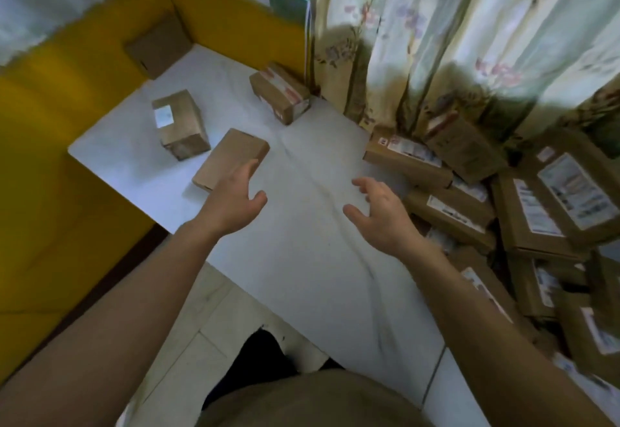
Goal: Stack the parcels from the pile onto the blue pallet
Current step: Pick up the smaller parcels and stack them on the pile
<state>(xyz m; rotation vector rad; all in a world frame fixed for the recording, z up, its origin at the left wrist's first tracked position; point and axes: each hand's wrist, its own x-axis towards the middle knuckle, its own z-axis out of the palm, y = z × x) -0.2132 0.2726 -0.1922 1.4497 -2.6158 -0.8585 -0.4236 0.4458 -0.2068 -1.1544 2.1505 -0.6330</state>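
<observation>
A pale bluish-white sheet (302, 225) covers the flat surface in the middle. On it lie a flat brown parcel (228, 155), a taller parcel with a white label (179, 123), a taped parcel (280, 93) and a parcel (157, 46) leaning in the far yellow corner. My left hand (235, 198) hovers with relaxed fingers, its fingertips at the flat parcel's near edge. My right hand (379, 207) hangs over the sheet with fingers spread, holding nothing. A pile of labelled brown parcels (536, 215) fills the right side.
Yellow padded walls (50, 158) border the sheet at left and back. A flowered curtain (453, 41) hangs behind the pile. Pale floor tiles (201, 326) and my own body show at the bottom.
</observation>
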